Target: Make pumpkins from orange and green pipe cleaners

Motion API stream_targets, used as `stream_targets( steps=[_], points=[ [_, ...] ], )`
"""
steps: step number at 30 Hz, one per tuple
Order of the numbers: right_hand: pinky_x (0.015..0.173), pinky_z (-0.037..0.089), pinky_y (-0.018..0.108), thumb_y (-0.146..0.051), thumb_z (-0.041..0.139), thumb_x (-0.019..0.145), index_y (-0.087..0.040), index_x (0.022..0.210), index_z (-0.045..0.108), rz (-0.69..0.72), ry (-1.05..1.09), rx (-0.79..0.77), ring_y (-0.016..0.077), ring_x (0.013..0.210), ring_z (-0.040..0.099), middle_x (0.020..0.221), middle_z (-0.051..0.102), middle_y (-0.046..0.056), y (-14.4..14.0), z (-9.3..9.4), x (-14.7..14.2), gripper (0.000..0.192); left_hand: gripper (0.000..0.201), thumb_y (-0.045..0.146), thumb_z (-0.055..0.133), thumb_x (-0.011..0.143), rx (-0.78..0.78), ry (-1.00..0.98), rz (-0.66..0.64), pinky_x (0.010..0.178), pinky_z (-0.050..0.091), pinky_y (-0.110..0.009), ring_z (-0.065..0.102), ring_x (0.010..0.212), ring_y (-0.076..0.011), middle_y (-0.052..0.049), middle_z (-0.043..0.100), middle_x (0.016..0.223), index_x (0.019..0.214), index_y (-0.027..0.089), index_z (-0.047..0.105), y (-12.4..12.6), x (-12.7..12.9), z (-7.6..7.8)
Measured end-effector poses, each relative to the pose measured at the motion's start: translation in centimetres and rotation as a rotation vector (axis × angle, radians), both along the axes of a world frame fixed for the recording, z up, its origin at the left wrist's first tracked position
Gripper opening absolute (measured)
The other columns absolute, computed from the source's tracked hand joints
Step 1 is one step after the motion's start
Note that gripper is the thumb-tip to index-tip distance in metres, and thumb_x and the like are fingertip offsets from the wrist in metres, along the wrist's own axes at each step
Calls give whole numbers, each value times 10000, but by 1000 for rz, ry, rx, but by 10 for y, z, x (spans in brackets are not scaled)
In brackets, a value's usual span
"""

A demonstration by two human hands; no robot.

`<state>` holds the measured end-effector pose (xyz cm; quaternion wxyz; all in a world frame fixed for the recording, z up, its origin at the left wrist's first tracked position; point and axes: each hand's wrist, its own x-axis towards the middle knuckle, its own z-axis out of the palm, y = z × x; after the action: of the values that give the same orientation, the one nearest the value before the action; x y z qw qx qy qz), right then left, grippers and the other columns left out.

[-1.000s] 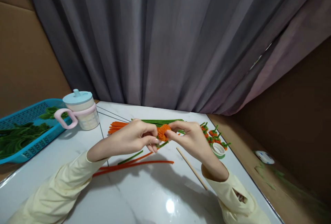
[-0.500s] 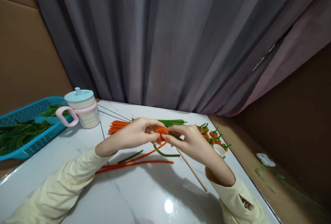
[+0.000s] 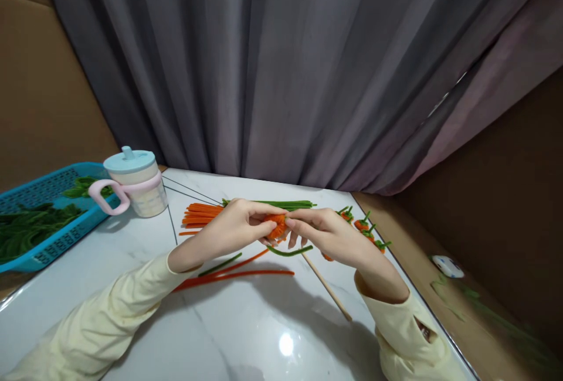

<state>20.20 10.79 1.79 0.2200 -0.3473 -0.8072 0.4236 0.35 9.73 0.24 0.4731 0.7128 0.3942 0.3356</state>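
A small orange pipe-cleaner pumpkin [image 3: 276, 227] is held above the table between both hands. My left hand [image 3: 237, 225] pinches its left side with thumb and fingers. My right hand [image 3: 332, 234] is closed at its right side, thumb and forefinger pressed together on its edge. Below the pumpkin hangs a curved green pipe cleaner [image 3: 290, 253]; where it joins is hidden by the fingers. Loose orange pipe cleaners [image 3: 255, 274] and a short green piece [image 3: 220, 265] lie under my left hand. A thin wooden stick [image 3: 328, 288] rests below my right hand.
Bundles of orange pipe cleaners [image 3: 200, 215] and green pipe cleaners [image 3: 290, 204] lie behind the hands. Several orange pumpkins with green stems [image 3: 363, 224] stand at right. A lidded cup [image 3: 147, 196] and blue basket [image 3: 94, 223] are at left. A grey curtain [image 3: 281, 76] closes the back.
The pumpkin has been turned between my fingers, and the green pipe cleaner below it has swung slightly right. My right hand has shifted a little, now covering the white ring seen before.
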Motion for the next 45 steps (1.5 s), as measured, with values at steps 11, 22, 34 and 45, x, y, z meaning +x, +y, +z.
stream_targets(
  steps=[11, 22, 34, 45],
  points=[
    [644, 474, 257, -468, 491, 914, -162, 873, 678, -126, 75, -139, 174, 765, 631, 797, 691, 58, 6, 3, 12, 360, 152, 135, 565, 784, -111, -77, 19, 569, 567, -228, 701, 632, -162, 3, 674, 680, 931, 156, 599, 1, 0, 2],
    [634, 479, 229, -275, 630, 831, -133, 766, 675, -15, 175, -103, 125, 667, 626, 707, 682, 40, 3, 3, 9, 163, 72, 139, 615, 793, -183, -212, -15, 507, 567, -203, 703, 576, -161, -20, 700, 629, 860, 125, 594, -1, 0, 6],
    [533, 460, 189, -189, 574, 853, -133, 773, 684, -59, 167, 306, 104, 550, 598, 664, 674, 25, -16, 2, -5, 147, 151, 197, 637, 824, -277, -498, -204, 473, 514, -175, 691, 553, -151, -22, 712, 617, 927, 157, 534, 6, -4, 0],
    [528, 402, 215, -97, 484, 851, -151, 791, 652, -228, -25, 521, 107, 510, 552, 652, 661, 15, -24, 10, 3, 186, 221, 267, 662, 782, 198, -21, 173, 585, 462, -213, 601, 729, -141, -48, 671, 908, 969, 185, 747, 7, -4, 2]
  ],
)
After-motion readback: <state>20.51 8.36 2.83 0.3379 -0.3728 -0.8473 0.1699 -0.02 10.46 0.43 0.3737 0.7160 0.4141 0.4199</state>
